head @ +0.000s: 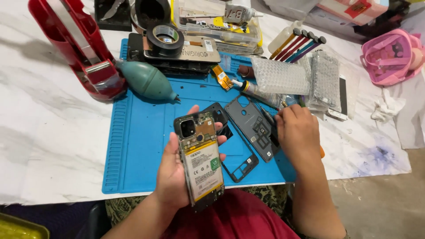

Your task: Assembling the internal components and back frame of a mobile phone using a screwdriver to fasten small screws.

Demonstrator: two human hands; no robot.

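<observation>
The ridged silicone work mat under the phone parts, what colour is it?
The ridged silicone work mat is bright blue, seen best in the head view.

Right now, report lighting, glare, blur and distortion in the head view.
Head view: soft, even light with faint shadows on the blue mat; mild glare on the red tape dispenser; the opened phone in the left hand is sharp; the right hand looks slightly soft; wide-angle bending shows toward the table edges.

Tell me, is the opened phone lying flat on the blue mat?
No, the left hand holds the opened phone up above the blue mat, with its battery and camera side facing up.
</observation>
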